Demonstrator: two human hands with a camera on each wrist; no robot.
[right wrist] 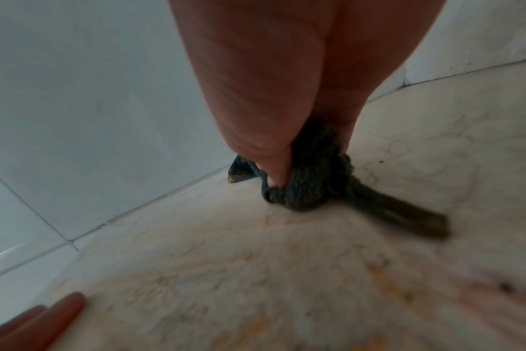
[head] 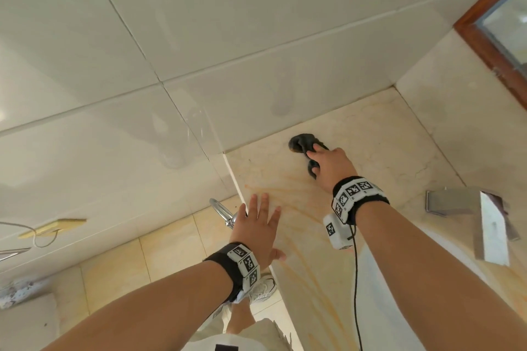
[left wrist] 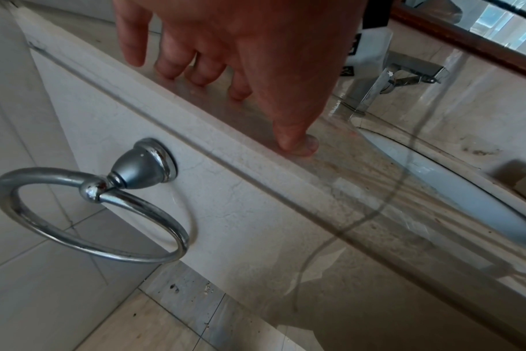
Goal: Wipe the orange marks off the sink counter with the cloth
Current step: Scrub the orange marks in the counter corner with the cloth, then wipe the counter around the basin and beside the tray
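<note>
The right hand (head: 332, 164) held the dark cloth (head: 302, 145) bunched up, its fingers (right wrist: 274, 171) curled into the folds and pressing the wad down on the counter (head: 370, 128). The cloth sat near the counter's back edge, close to where it met the tiled wall (head: 199, 37), with a loose tail trailing off to one side. The orange marks (head: 285, 194) lay on the counter in front of the cloth, toward the person, as faint streaks fanning from the middle of the counter down toward its front edge.

Judging from that layout, the cloth stood beyond most of the staining, so the step in hand was probably a pull back across the streaks. To do it well, the hand would want firm, even downward pressure, with overlapping strokes along the streaks rather than across them. Turning the wad to a fresh face would help avoid smearing orange onto cleaner stone. The trailing tail could drag through the marks, so tucking it in would help.

The right arm reached well forward, wrist low and the hand tipped down onto the cloth. The left hand (head: 258, 225) lay flat with fingers (left wrist: 168, 64) spread and straight at the counter's left edge, above the towel ring (left wrist: 84, 213); it held nothing and seemed to brace the body. The sink's tap (left wrist: 385, 83) stood further along the counter.
</note>
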